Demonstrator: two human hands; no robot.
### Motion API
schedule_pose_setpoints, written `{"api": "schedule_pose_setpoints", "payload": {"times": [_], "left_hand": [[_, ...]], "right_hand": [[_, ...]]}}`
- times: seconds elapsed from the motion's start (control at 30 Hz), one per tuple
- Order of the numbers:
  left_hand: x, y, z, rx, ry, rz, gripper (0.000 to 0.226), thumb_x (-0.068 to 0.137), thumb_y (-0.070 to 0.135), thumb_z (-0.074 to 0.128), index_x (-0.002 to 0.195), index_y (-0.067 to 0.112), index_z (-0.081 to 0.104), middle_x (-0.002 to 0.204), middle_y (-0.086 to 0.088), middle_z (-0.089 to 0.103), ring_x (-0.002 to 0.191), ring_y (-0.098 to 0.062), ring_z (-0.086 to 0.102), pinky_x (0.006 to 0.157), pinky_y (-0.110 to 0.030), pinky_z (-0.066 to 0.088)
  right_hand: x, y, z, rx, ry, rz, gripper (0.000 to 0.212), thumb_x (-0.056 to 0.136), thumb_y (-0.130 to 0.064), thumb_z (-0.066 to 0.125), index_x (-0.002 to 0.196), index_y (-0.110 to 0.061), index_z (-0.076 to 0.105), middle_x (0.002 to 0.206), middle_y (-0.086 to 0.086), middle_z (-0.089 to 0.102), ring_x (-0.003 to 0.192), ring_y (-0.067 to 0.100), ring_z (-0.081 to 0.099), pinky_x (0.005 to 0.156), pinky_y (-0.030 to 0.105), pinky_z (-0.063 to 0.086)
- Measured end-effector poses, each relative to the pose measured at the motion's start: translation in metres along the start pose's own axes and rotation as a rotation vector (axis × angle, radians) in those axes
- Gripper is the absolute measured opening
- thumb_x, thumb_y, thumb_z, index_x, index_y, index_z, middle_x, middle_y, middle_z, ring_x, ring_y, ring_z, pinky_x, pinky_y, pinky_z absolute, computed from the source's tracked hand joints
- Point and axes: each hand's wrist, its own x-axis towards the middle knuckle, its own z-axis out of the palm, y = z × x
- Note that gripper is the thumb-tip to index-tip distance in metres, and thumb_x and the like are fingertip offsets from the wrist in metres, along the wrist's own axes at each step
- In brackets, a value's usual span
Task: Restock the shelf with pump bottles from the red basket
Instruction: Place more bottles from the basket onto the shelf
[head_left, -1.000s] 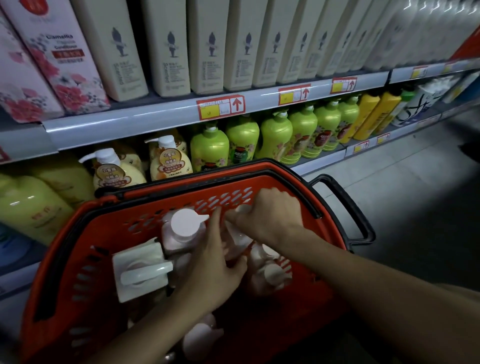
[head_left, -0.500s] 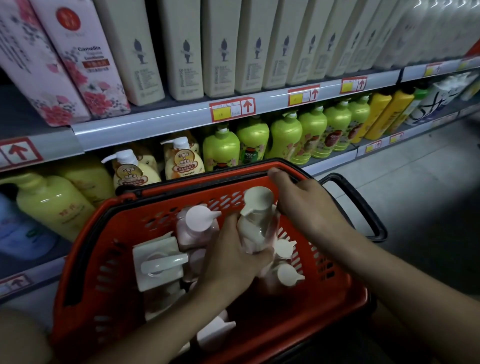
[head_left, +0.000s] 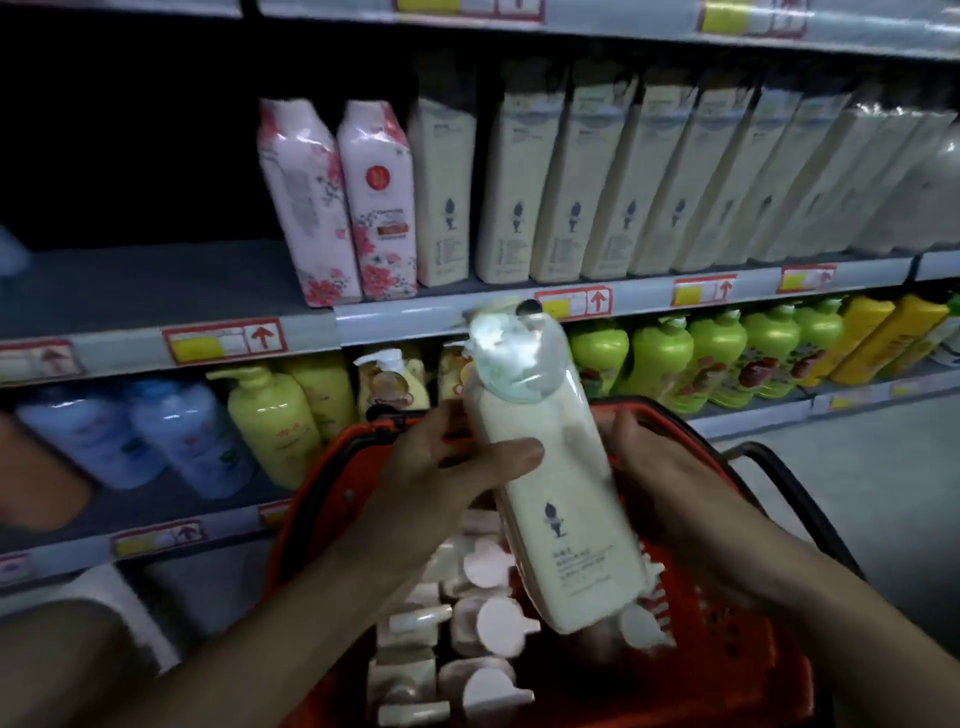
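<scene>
Against the back of the aisle stands the shelf (head_left: 467, 322), tiered and lined with price tags. Its middle tier carries a long row of cream bottles (head_left: 613, 187) packed side by side, with two pink floral bottles (head_left: 337, 208) at the row's left end. Left of those, the same tier lies bare and dark. The tier below holds green bottles (head_left: 722, 358) and yellow pump bottles (head_left: 270, 415), with pale blue ones further left.

In front of the shelf, lower down, sits the red basket (head_left: 727, 639), with many pump bottles (head_left: 498, 623) crowded inside, their pale pink and white pump heads pointing up.

Above the basket the person holds one cream pump bottle (head_left: 561, 509), wrapped in clear film, its pump head tilted up and toward the shelf, its base over the basket's contents. It carries the same small dark emblem as the cream row, so I judge that is where it belongs. The left hand (head_left: 447, 483) grips the bottle's upper body, with its thumb laid across the front. The right hand (head_left: 670, 499) is cupped behind and beside the bottle. Most of its fingers are hidden, but it appears to clasp the far side.

The step in hand looks like the carry from basket to shelf: the bottle is lifted free and not yet placed. Next it wants raising to the middle tier, turning upright with the label outward, and setting down in open space. The cream row looks tightly filled, so finding a gap may be needed.
</scene>
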Motion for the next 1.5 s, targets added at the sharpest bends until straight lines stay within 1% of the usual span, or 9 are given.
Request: {"api": "schedule_pose_setpoints", "payload": {"times": [0.1, 0.23, 0.4, 0.53, 0.63, 0.83, 1.0, 1.27, 1.5], "left_hand": [[-0.014, 0.023, -0.024, -0.083, 0.130, 0.027, 0.056, 0.060, 0.042, 0.085, 0.111, 0.023, 0.075, 0.113, -0.008, 0.077, 0.103, -0.029, 0.074, 0.090, -0.050, 0.059], [-0.027, 0.073, -0.060, -0.039, 0.193, 0.144, 0.045, 0.065, 0.039, 0.083, 0.109, 0.031, 0.075, 0.111, -0.003, 0.078, 0.106, -0.023, 0.074, 0.090, -0.040, 0.059], [-0.038, 0.170, -0.115, 0.180, 0.259, 0.284, 0.036, 0.077, 0.046, 0.072, 0.109, 0.031, 0.073, 0.101, 0.003, 0.080, 0.094, -0.015, 0.077, 0.077, -0.032, 0.062], [-0.062, 0.226, -0.162, 0.334, 0.342, 0.323, 0.040, 0.077, 0.030, 0.081, 0.114, 0.028, 0.068, 0.093, -0.001, 0.078, 0.078, -0.020, 0.077, 0.068, -0.041, 0.063], [-0.077, 0.248, -0.190, 0.382, 0.430, 0.417, 0.033, 0.077, 0.013, 0.085, 0.098, 0.034, 0.069, 0.090, 0.012, 0.079, 0.071, -0.007, 0.074, 0.064, -0.024, 0.060], [-0.090, 0.295, -0.230, 0.483, 0.500, 0.550, 0.042, 0.085, -0.004, 0.074, 0.104, 0.034, 0.067, 0.100, 0.025, 0.076, 0.094, 0.003, 0.073, 0.075, -0.011, 0.054], [-0.055, 0.354, -0.271, 0.619, 0.677, 0.753, 0.052, 0.088, 0.001, 0.068, 0.130, 0.030, 0.062, 0.118, 0.011, 0.073, 0.110, -0.006, 0.069, 0.094, -0.030, 0.057], [0.014, 0.361, -0.316, 0.554, 0.883, 0.669, 0.045, 0.089, 0.001, 0.066, 0.131, 0.017, 0.063, 0.120, -0.003, 0.073, 0.107, -0.016, 0.070, 0.095, -0.042, 0.058], [0.019, 0.351, -0.318, 0.618, 0.959, 0.646, 0.054, 0.089, 0.006, 0.069, 0.137, 0.028, 0.057, 0.122, 0.003, 0.072, 0.107, -0.012, 0.069, 0.092, -0.034, 0.059]], "right_hand": [[0.009, -0.014, 0.028, -0.029, 0.008, -0.010, 0.039, 0.078, -0.034, 0.086, 0.115, -0.028, 0.075, 0.114, 0.004, 0.078, 0.110, 0.024, 0.073, 0.085, 0.032, 0.060], [0.031, -0.055, 0.074, -0.006, 0.041, -0.093, 0.041, 0.071, -0.024, 0.085, 0.111, -0.018, 0.079, 0.107, 0.007, 0.080, 0.105, 0.026, 0.075, 0.084, 0.033, 0.062], [0.066, -0.128, 0.136, 0.156, -0.040, -0.196, 0.039, 0.073, -0.022, 0.082, 0.111, -0.014, 0.078, 0.107, 0.015, 0.079, 0.102, 0.034, 0.075, 0.085, 0.046, 0.062], [0.092, -0.179, 0.188, 0.231, 0.032, -0.387, 0.048, 0.063, -0.024, 0.083, 0.109, -0.013, 0.079, 0.105, 0.014, 0.079, 0.102, 0.032, 0.075, 0.083, 0.040, 0.062], [0.105, -0.207, 0.224, 0.244, 0.058, -0.476, 0.050, 0.058, -0.025, 0.084, 0.106, -0.011, 0.080, 0.098, 0.010, 0.081, 0.094, 0.023, 0.078, 0.073, 0.029, 0.062], [0.127, -0.268, 0.271, 0.034, 0.062, -0.665, 0.067, 0.055, -0.021, 0.093, 0.117, -0.029, 0.069, 0.098, -0.008, 0.081, 0.091, 0.007, 0.077, 0.074, 0.019, 0.059], [0.179, -0.341, 0.298, -0.102, 0.107, -0.858, 0.039, 0.075, -0.005, 0.086, 0.111, -0.016, 0.073, 0.100, -0.005, 0.080, 0.093, 0.005, 0.075, 0.080, 0.020, 0.060], [0.272, -0.369, 0.319, -0.307, 0.105, -0.816, 0.045, 0.083, -0.013, 0.081, 0.125, -0.018, 0.064, 0.114, -0.002, 0.073, 0.099, 0.001, 0.068, 0.095, 0.034, 0.058], [0.285, -0.352, 0.320, -0.324, 0.232, -0.772, 0.054, 0.072, -0.034, 0.090, 0.119, -0.021, 0.069, 0.094, -0.003, 0.072, 0.075, -0.004, 0.066, 0.070, 0.013, 0.055]]}}
